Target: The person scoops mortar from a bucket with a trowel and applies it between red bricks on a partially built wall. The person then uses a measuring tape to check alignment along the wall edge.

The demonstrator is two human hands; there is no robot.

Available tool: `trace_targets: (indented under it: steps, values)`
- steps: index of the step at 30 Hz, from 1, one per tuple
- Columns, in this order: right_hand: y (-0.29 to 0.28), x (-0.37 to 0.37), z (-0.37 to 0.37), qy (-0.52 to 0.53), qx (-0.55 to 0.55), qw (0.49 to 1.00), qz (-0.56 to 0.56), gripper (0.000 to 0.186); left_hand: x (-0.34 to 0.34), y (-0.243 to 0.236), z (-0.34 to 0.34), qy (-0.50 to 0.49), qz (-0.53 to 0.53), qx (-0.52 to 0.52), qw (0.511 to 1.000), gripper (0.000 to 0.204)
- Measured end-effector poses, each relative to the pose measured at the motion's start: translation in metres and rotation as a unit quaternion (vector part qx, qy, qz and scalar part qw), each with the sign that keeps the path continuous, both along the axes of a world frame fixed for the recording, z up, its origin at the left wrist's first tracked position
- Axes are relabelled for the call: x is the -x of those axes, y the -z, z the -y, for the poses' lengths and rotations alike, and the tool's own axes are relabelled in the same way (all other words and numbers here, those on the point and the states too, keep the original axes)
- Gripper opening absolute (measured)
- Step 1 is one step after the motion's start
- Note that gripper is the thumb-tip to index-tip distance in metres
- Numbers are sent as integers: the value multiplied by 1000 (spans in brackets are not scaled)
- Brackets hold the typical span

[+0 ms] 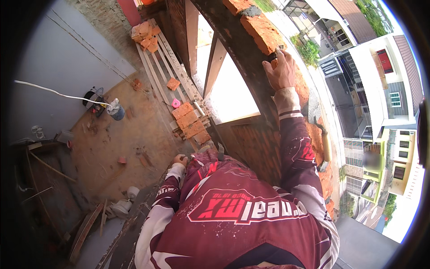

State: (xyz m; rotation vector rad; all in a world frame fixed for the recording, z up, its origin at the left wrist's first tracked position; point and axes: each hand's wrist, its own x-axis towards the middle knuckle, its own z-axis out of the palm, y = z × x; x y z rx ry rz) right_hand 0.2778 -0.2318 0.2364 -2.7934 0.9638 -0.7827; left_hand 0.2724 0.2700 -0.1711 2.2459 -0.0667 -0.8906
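My right hand (282, 71) reaches out to the top of a red brick wall (264, 33). Its thumb and fingers close around a small dark bit at the end of a brick, too small to make out. Grey mortar clings to parts of the wall. Farther down the same wall lies a trowel (326, 145) with a pale handle, apart from my hand. Low at my left side, my left hand (180, 160) is curled beside my maroon shirt; what it holds, if anything, is hidden. Nearest to it are stacked orange bricks (190, 121) on planks.
Wooden planks (161, 76) carry more bricks (145, 36) and a pink tape measure (176, 103). Below, a bucket (116, 111) stands on the dusty floor (107, 152) near a white cable (58, 91). A dark timber frame (237, 54) runs beside the wall; houses stand outside at right.
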Motion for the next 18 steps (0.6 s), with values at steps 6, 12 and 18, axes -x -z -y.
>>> trace_targets:
  steps: [6,12,18]
  values:
    - [-7,-63,44,54,-10,997,-63,69,-19,13,-42,-81,-101,-64,990,25]
    - [-23,-108,53,147,-39,966,-211,66,-17,16,-80,-204,-139,-41,968,21]
    - [-13,-121,50,174,-51,942,-282,58,11,17,-99,-219,-163,-54,961,21]
